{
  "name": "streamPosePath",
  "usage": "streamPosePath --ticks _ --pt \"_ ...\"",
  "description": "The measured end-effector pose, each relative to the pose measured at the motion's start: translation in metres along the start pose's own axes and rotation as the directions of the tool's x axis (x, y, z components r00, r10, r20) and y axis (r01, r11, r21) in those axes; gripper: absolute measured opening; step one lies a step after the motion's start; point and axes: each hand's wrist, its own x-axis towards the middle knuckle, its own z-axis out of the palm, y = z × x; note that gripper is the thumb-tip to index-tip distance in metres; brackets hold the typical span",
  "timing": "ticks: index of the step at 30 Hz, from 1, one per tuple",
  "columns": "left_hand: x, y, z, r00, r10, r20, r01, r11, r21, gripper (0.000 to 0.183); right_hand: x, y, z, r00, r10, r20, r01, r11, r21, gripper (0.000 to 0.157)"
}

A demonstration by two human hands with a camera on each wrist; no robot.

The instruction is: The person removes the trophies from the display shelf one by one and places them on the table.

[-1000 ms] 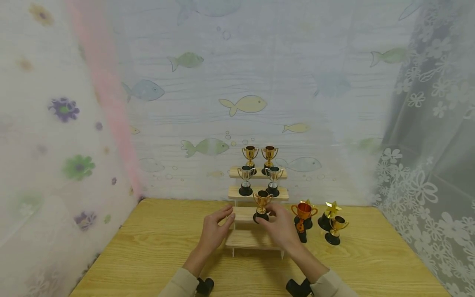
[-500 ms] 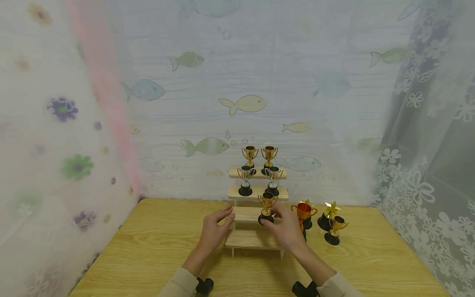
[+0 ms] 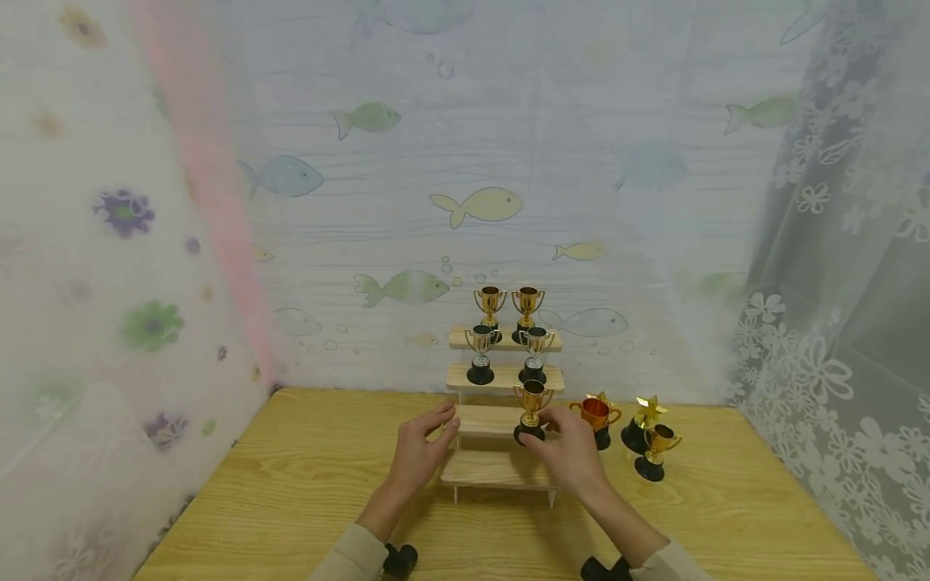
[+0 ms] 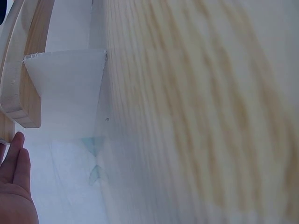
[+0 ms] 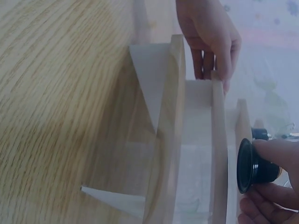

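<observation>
The setting is appearing as a curtained-off recording booth. Fish-print sheeting (image 3: pixel 465 186) is hanging across the centre, flower-print fabric (image 3: pixel 109 266) is draping at left, and lace curtain (image 3: pixel 843 323) is enclosing a wooden table (image 3: pixel 291 484) at right.

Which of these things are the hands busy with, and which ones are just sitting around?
Busy with:
- gold trophy, held at its black base by the right hand
- wooden step shelf, its end touched by the left hand

Just sitting around:
- four trophies on the upper steps
- loose trophies on the table
</observation>
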Motion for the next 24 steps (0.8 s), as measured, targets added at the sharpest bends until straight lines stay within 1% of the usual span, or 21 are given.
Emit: streamPosePath --ticks 7,15,24 --pt "0.0 -0.003 0.0 1.0 -0.002 0.002 0.002 1.0 -0.01 0.032 -0.003 0.006 -0.004 1.0 -0.011 -0.006 0.011 1.0 -0.005 0.031" --pt "0.0 -0.003 0.001 1.0 -0.009 0.005 0.009 1.0 -0.01 0.033 -0.006 0.01 -0.01 1.0 0.01 0.007 -0.01 1.0 -0.019 0.032" --pt "-0.001 -0.003 0.0 1.0 -0.018 0.016 0.018 1.0 -0.018 0.033 -0.008 0.015 -0.015 1.0 0.01 0.016 -0.01 1.0 -0.021 0.032"
